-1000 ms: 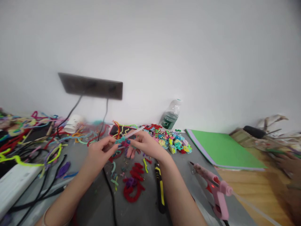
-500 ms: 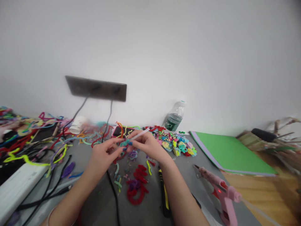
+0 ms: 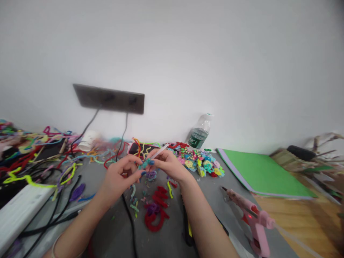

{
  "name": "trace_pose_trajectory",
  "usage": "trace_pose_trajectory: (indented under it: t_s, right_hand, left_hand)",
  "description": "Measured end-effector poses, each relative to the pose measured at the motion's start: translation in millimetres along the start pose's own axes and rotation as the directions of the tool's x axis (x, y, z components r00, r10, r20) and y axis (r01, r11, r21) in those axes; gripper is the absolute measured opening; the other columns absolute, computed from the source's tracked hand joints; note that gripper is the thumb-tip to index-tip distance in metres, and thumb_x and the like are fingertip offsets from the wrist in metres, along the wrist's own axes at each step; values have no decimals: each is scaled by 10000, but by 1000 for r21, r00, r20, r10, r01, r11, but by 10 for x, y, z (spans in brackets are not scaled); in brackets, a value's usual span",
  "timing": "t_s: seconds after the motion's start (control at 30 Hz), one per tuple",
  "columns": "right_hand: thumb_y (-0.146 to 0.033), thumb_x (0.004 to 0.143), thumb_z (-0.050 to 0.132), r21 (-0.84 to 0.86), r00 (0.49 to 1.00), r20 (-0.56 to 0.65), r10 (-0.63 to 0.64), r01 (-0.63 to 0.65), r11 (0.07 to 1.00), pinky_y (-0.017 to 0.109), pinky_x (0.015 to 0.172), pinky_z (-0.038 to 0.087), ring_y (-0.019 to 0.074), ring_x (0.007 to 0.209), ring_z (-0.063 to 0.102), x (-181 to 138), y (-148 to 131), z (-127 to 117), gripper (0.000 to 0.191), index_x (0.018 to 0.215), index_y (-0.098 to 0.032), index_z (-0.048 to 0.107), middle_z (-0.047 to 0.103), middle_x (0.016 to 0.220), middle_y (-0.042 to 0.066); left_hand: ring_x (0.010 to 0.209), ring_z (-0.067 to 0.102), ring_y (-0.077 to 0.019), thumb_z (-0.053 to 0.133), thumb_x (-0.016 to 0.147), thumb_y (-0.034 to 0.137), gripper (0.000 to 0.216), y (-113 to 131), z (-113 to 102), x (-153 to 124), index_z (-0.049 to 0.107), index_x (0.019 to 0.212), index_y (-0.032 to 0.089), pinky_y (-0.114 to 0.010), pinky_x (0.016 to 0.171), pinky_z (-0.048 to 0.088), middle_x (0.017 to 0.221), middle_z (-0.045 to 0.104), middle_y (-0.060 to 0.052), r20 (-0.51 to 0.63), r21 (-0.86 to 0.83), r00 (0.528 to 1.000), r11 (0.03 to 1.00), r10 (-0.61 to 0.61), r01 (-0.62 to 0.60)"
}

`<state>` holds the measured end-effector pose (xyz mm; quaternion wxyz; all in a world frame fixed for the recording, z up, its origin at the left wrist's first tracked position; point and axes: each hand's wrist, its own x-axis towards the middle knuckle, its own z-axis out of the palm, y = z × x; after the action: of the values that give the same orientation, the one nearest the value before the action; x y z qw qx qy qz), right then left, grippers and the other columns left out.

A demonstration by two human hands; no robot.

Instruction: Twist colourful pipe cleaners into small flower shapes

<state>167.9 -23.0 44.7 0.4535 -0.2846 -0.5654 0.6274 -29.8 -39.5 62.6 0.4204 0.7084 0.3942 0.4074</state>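
Both my hands meet above the middle of the grey table (image 3: 107, 236). My right hand (image 3: 169, 165) pinches a thin white stick (image 3: 159, 152) that points up and to the right. A teal and blue pipe cleaner (image 3: 146, 164) is coiled around the stick's lower end. My left hand (image 3: 120, 177) has its fingers closed on that pipe cleaner coil. Directly below the hands lie red and purple pipe cleaner pieces (image 3: 156, 211) and small scraps.
A pink glue gun (image 3: 252, 218) lies at the right front, a yellow-black tool (image 3: 188, 229) under my right forearm. Small pipe cleaner flowers (image 3: 201, 165), a water bottle (image 3: 199, 132) and a green folder (image 3: 260, 172) sit behind. Tangled pipe cleaners and cables (image 3: 40, 161) cover the left.
The hands stay together on the stick and coil, with the fingers shifting slightly along the pipe cleaner. The view has shifted a little between frames.
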Motion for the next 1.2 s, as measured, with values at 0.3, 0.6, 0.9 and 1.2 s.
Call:
trace_pose_trajectory:
  t_s: [0.3,0.6,0.9,1.2]
  right_hand:
    - [-421,785,763,44,999,49,3,-5,999,254,668,570,145,684,702,-9,-11,-2,320,947,-152,703,735,763,42]
    - [-421,768,773,30,999,44,16,-17,999,257,645,576,145,661,700,-18,-72,71,304,901,-157,702,732,750,32]
    - [-418,796,750,43,998,53,-27,25,999,246,645,573,133,636,689,-13,-104,69,295,910,-152,692,714,708,20]
    - [-387,842,702,-48,992,-77,-97,93,995,267,676,586,127,654,692,5,-123,98,240,944,-183,626,702,775,8]
  left_hand:
    - [400,546,-106,643,784,291,168,-28,6,-2,562,910,214,-188,383,381,480,526,93,24,-84,999,996,39,-36]
    - [380,499,-91,653,794,322,211,-64,10,-40,472,843,226,-177,371,383,506,544,83,119,-131,993,990,-30,45]
    - [404,501,-86,661,795,312,242,-37,25,-20,452,877,224,-166,406,396,510,552,92,84,-204,995,977,-48,65]
    - [525,603,-125,693,715,318,172,-84,-13,71,649,796,174,-204,507,466,582,655,17,-137,-130,988,990,-78,60]
